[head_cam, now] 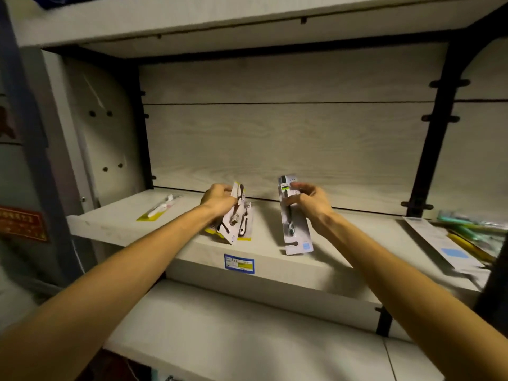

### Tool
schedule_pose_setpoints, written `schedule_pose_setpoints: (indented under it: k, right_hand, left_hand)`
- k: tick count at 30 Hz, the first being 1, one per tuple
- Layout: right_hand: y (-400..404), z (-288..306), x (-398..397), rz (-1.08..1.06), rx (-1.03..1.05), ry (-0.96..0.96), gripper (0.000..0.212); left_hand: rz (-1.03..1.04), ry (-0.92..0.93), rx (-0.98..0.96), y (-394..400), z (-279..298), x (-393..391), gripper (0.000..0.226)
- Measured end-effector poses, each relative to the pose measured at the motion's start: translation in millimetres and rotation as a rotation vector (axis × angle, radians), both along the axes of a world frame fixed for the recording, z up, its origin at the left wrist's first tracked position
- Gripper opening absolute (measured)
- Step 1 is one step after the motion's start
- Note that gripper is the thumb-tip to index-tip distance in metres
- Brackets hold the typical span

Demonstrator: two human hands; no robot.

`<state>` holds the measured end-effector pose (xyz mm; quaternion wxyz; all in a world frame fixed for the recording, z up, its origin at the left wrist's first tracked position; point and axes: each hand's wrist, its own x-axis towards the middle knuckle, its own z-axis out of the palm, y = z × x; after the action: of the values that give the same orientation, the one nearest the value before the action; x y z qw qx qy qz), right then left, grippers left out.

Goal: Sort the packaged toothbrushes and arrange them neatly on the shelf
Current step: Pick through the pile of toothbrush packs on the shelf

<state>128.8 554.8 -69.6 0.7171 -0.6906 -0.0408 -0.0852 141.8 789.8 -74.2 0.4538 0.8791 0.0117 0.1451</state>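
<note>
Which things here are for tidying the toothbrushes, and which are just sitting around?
For the job:
- dark toothbrush pack held by the right hand
- bundle of packs gripped by the left hand
- white toothbrush pack lying on the shelf
- unsorted pile at the far right

Just there:
- price label
- red sign

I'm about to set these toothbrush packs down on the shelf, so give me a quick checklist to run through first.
1. Left hand grips its bundle of packs: ok.
2. Right hand holds the grey pack near its top: ok.
3. Bare shelf between the two hands: ok.
4. Bundle squared up: not ok, packs fan out.
5. Bundle all one kind: cannot tell.
6. Loose pile at right sorted: not ok.
</note>
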Motion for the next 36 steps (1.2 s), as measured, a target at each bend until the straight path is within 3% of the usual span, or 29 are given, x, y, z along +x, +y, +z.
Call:
schedule_pose_setpoints:
  k: [1, 4, 10, 13, 15, 19, 22, 25, 33, 36]
  right_hand:
    - [2.5, -0.3, 5.0, -0.005, -0.011, -0.001, 0.048]
    - [10.8, -3.2, 15.8, -0.019, -0.054, 0.011, 0.048]
    - [24.6, -4.5, 32.6, -0.052, -0.075, 0.014, 0.048]
    - [29.9, -4.9, 38.3, -0.077, -0.068, 0.045, 0.046]
    - [35.4, -3.9, 40.5, -0.093, -0.046, 0.065, 0.046]
    - [49.4, 1.7, 38.8, -0.152, -0.002, 0.076, 0.037]
    - [58.6, 5.2, 35.7, -0.165, 0.019, 0.048, 0.028]
    - [69.4, 7.1, 36.6, -0.173, -0.01, 0.017, 0.022]
    - [60.0, -6.7, 32.6, -0.399, -0.057, 0.079, 0.02]
    - [35.1, -13.1, 25.9, -0.504, -0.178, 0.128, 0.01]
  left_hand:
    - [0.012, -0.018, 0.092, 4.3, -2.9, 4.7, 0.008]
    - [0.02, 0.038, 0.413, 17.9, -15.4, 19.6, 0.032]
    - [-0.064, 0.11, 0.417, 19.0, -30.1, 49.2, 0.021]
    - [-0.11, 0.065, 0.455, 17.3, -32.4, 58.2, 0.032]
    - [-0.199, 0.085, 0.342, 17.5, -31.9, 63.7, 0.044]
    - [-0.436, 0.156, -0.043, 16.3, -25.9, 71.8, 0.039]
    - [-0.555, 0.25, -0.2, 26.8, -25.5, 74.9, 0.05]
    - [-0.566, 0.183, -0.068, 44.0, -33.5, 78.3, 0.056]
    - [-0.656, -0.112, 0.19, 50.4, -39.4, 69.6, 0.039]
    - [-0.613, -0.272, 0.273, 32.5, -33.5, 63.5, 0.036]
